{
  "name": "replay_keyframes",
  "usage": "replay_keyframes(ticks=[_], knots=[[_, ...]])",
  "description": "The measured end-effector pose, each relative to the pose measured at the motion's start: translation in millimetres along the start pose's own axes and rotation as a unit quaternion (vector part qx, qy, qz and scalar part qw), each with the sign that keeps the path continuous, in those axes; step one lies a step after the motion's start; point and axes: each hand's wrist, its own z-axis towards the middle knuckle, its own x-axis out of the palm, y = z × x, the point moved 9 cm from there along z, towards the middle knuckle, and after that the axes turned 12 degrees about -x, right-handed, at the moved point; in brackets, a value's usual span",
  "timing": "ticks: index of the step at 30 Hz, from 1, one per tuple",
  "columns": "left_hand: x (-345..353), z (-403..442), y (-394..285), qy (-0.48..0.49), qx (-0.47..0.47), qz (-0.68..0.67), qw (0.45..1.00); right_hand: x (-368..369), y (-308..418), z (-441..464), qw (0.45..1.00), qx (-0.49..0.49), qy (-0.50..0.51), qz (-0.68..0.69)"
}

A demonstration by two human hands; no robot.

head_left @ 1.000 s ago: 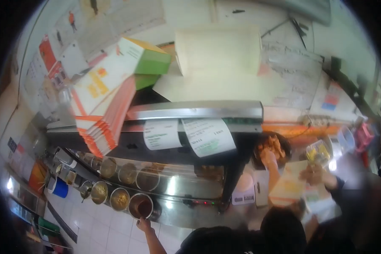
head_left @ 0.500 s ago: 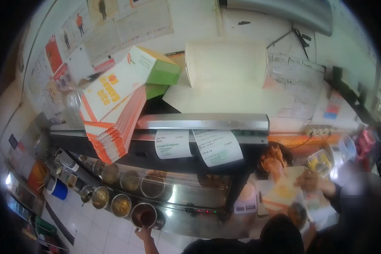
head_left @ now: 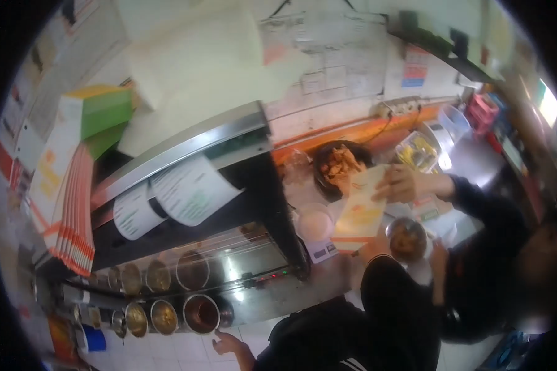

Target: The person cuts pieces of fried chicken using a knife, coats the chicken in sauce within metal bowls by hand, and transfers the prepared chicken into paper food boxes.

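At the lower centre, my left hand (head_left: pixel 229 344) is beside the rim of a metal pot (head_left: pixel 201 313) with reddish-brown contents, its fingers apart. My right forearm passes behind a yellow-white carton with an orange edge (head_left: pixel 356 213). Beyond the carton, my right hand (head_left: pixel 346 183) seems to be at the front of a dark bowl (head_left: pixel 322 180) of orange-brown food pieces, its fingers too blurred to make out. A co-worker's hand (head_left: pixel 397 184) grips the carton's upper right side. The co-worker's other hand (head_left: pixel 439 258) is beside a metal bowl of food (head_left: pixel 407 240).
A digital scale (head_left: pixel 322 250) stands left of the carton. Stacked cartons (head_left: pixel 74 201) and hanging receipts (head_left: pixel 194 190) are at the left, above a glass-fronted warmer. Several metal pots line the lower left. A clear tub of yellow items (head_left: pixel 417 152) sits behind the co-worker's hand.
The view has swung right and tilted. My left hand, earlier against the pot's rim, now stands slightly off it. The co-worker's raised hand has come onto the carton's upper part.
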Motion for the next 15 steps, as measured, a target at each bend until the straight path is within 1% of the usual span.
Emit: replay_keyframes(ticks=[2,3,4,5,6,7,8,9,10,12,14,15], knots=[[-3.0,-37.3,-4.6,-0.020,0.076,-0.011,0.997,1.6,2.0,0.6,1.000,-0.006,-0.001,-0.001],[-4.7,-57.8,-2.6,-0.020,0.081,-0.012,0.996,3.0,1.8,1.0,1.000,-0.009,-0.004,-0.001],[1.3,-82.2,-11.7,0.066,0.136,-0.127,0.980,4.6,3.1,-0.7,1.000,-0.012,-0.008,0.000],[3.0,-104.1,-24.4,0.150,0.188,-0.238,0.941,5.1,4.6,-0.9,1.000,-0.015,-0.010,0.002],[-0.7,-113.5,-28.5,0.150,0.191,-0.240,0.940,6.3,3.8,-1.6,1.000,-0.019,-0.013,0.001],[16.1,-134.3,-40.9,0.295,0.216,-0.225,0.903,7.7,5.8,-5.0,1.000,-0.019,-0.012,0.003],[26.3,-163.4,-53.5,0.434,0.236,-0.205,0.845,7.4,6.5,-3.3,1.000,-0.025,-0.016,0.001],[16.1,-207.6,-74.9,0.557,0.230,-0.151,0.783,7.0,8.1,-3.8,0.999,-0.029,-0.018,0.001],[-8.2,-260.7,-98.7,0.667,0.216,-0.096,0.707,8.6,7.1,-3.0,0.999,-0.035,-0.021,0.004],[-54.6,-349.8,-130.8,0.816,0.216,-0.040,0.535,11.0,5.6,-1.0,0.998,-0.049,-0.026,0.012],[-95.2,-419.7,-153.0,0.918,0.025,-0.033,0.394,12.7,7.1,0.1,0.997,-0.066,-0.033,0.020],[-111.0,-449.6,-168.6,0.940,-0.048,-0.014,0.336,14.1,8.8,1.1,0.996,-0.076,-0.035,0.025]])
